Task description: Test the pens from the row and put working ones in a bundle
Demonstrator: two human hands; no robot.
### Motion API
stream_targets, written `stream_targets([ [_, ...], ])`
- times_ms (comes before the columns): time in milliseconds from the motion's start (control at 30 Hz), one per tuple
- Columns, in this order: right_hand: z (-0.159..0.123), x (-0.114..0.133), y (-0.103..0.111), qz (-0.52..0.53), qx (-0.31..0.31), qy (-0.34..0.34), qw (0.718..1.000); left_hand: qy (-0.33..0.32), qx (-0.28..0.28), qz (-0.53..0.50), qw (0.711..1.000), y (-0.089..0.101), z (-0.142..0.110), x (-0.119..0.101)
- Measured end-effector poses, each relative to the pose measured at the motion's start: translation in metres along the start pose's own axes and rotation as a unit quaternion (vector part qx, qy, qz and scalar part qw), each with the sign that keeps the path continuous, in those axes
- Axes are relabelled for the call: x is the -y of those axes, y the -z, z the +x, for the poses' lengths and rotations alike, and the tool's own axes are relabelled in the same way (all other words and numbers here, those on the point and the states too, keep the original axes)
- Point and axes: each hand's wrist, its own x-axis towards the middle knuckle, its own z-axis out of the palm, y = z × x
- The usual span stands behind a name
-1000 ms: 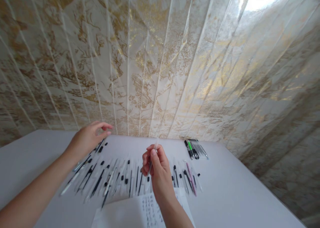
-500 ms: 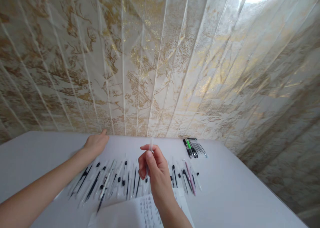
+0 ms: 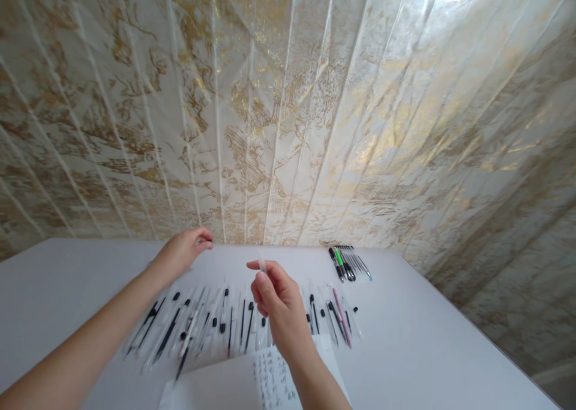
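My right hand (image 3: pixel 276 305) is raised over the middle of the table, its fingers closed on a clear pen (image 3: pixel 261 265) whose end sticks up above the fingertips. My left hand (image 3: pixel 184 251) is lifted near the back of the table, at the far left end of the pen row. Its thumb and fingers are pinched together on something small that I cannot make out. Under both hands a long row of pens (image 3: pixel 225 323), clear and black, lies side by side on the white table (image 3: pixel 427 350).
A smaller bunch of pens (image 3: pixel 348 263), one of them green, lies at the back right by the wall. A pink pen (image 3: pixel 342 317) lies at the row's right end. A sheet of paper with handwriting (image 3: pixel 270 374) sits at the near edge. A gold-patterned wall rises behind.
My left hand reached to the back of the table, pressed down there, and has now lifted with its fingers pinched. My right hand stayed put with the clear pen, turning slightly.
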Motion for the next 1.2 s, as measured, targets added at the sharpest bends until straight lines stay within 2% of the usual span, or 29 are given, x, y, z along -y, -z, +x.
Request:
stream_targets([
  [133,0.0,0.001,0.007,-0.207,0.009,0.039,0.978,-0.037,0.02,-0.183,0.982,0.003,-0.037,-0.04],
  [233,0.0,0.003,0.008,-0.269,0.025,0.054,0.961,-0.033,0.055,-0.304,0.95,0.004,-0.061,-0.061],
  [333,-0.001,0.004,0.007,-0.315,0.018,0.054,0.947,-0.022,0.09,-0.381,0.92,0.005,-0.07,-0.067],
  [500,-0.003,0.005,0.005,-0.353,0.013,0.054,0.934,-0.03,0.103,-0.385,0.916,0.003,-0.071,-0.064],
  [700,-0.006,0.003,0.005,-0.397,-0.007,0.067,0.916,-0.032,0.066,-0.324,0.943,0.003,-0.076,-0.066],
  [833,-0.007,0.005,0.004,-0.439,-0.008,0.094,0.893,-0.023,0.068,-0.319,0.945,0.005,-0.077,-0.063],
  [933,-0.008,0.01,0.003,-0.429,0.009,0.093,0.898,-0.008,0.075,-0.362,0.929,0.007,-0.077,-0.062],
  [1100,-0.009,0.018,0.001,-0.368,0.015,0.07,0.927,0.001,0.075,-0.489,0.869,0.004,-0.08,-0.068],
  [1200,-0.01,0.018,0.001,-0.35,0.008,0.061,0.935,-0.009,0.058,-0.516,0.855,-0.003,-0.081,-0.075],
])
